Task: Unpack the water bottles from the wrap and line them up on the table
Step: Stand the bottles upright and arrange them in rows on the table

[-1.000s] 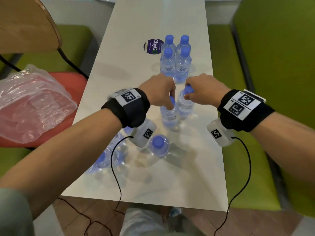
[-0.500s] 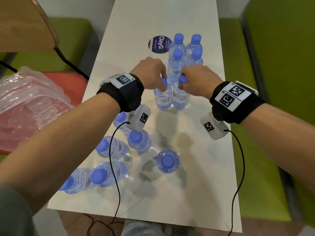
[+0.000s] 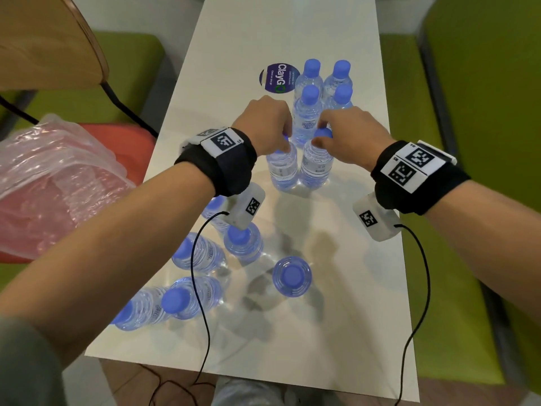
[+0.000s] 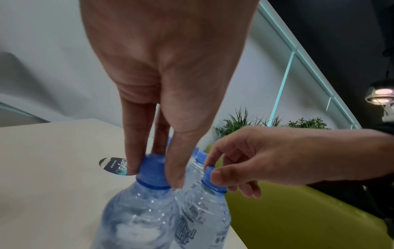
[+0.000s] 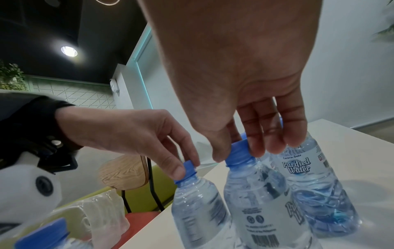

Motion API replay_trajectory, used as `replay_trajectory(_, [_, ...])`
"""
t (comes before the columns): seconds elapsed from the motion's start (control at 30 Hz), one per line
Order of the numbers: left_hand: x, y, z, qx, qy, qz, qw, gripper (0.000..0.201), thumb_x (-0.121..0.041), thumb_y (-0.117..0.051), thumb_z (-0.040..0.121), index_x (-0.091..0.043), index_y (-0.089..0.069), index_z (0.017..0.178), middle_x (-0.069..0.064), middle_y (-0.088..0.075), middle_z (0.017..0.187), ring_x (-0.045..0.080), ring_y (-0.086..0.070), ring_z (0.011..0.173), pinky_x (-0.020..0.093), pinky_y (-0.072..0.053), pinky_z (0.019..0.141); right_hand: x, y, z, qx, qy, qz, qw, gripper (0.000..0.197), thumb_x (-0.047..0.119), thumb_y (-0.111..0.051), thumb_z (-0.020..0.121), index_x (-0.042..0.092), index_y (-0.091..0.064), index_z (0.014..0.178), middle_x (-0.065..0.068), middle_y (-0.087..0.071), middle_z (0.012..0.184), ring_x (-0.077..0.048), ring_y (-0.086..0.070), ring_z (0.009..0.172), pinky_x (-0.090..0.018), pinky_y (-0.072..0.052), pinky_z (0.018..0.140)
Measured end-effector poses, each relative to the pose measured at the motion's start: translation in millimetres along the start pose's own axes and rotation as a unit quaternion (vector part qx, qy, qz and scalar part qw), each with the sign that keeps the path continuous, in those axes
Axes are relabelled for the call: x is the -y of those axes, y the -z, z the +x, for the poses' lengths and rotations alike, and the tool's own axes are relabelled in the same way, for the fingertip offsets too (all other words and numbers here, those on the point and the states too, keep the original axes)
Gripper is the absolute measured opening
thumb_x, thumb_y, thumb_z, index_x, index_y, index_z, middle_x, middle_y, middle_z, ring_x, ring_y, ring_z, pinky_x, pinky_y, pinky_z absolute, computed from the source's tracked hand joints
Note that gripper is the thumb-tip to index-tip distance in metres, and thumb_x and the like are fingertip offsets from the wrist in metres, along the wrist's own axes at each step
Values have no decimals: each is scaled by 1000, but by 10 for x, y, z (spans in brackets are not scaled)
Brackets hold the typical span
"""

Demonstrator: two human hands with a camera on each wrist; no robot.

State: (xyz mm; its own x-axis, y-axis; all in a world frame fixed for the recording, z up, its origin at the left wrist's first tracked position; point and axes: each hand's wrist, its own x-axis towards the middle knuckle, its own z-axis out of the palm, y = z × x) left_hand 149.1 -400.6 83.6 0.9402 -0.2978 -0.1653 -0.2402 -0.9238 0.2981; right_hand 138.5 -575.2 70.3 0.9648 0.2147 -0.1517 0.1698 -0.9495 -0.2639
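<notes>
The white table (image 3: 292, 33) ran lengthwise between green benches. The left hand (image 3: 265, 121) and right hand (image 3: 348, 130) each pinched one upright bottle's cap: the left bottle (image 3: 282, 168) and right bottle (image 3: 317, 167) stood side by side just nearward of four lined-up bottles (image 3: 322, 89). Loose bottles (image 3: 202, 256) lay toward the near left corner, closest to the left grip.

Café or office lounge: long white laminate table (image 3: 287, 30) flanked by lime-green upholstered benches (image 3: 483, 142), round purple "ClayGo" clean-up sticker (image 3: 279, 77), potted green plants (image 4: 241, 123), pendant lamp (image 4: 379, 94).

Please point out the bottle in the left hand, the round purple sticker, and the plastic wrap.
left-hand bottle (image 3: 283, 168): head view, clear body.
purple sticker (image 3: 278, 78): head view, centre.
plastic wrap (image 3: 52, 183): head view, crumpled middle.
</notes>
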Motion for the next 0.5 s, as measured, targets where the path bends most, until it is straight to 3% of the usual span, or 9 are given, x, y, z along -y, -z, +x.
replay_trajectory(0.17, [40, 23, -5, 37, -16, -26, 999, 35, -9, -76, 76, -17, -72, 110, 1, -70, 106, 18, -59, 87, 23, -39, 74, -2, 5, 7, 14, 11, 4, 1000, 33, 36, -59, 94, 15, -58, 120, -15, -63, 110, -33, -58, 99, -32, -39, 75])
replay_trajectory(0.23, [55, 2, 8, 31, -8, -21, 999, 36, -20, -79, 75, -18, -71, 110, 3, -68, 111, 21, -61, 95, 26, -40, 74, -4, 6, 13, 16, 12, 4, 1000, 34, 36, -59, 94, 15, -58, 121, -15, -63, 111, -33, -58, 100, -33, -39, 76])
replay_trajectory(0.33, [75, -13, 29, 20, 15, -3, 1000, 42, -40, -81, 72, -15, -72, 103, 5, -69, 101, 26, -63, 91, 28, -43, 71, -10, 5, 10, 15, 16, 4, 1000, 33, 35, -59, 94, 16, -58, 121, -14, -64, 111, -33, -58, 100, -32, -39, 76])
replay_trajectory(0.4, [63, -1, 33, 28, 11, -2, 1000, 37, -37, -81, 73, -12, -74, 99, 7, -72, 97, 27, -65, 88, 28, -44, 70, -13, 8, 5, 20, 26, 4, 999, 32, 33, -59, 94, 16, -58, 122, -13, -64, 113, -32, -58, 101, -30, -38, 75])
replay_trajectory(0.5, [47, 22, 30, 39, -10, -5, 999, 32, -22, -80, 75, -12, -75, 105, 6, -73, 104, 24, -63, 88, 29, -47, 75, -5, 25, -10, 34, 47, 5, 998, 31, 31, -60, 94, 19, -59, 123, -10, -64, 114, -28, -56, 97, -29, -36, 76])
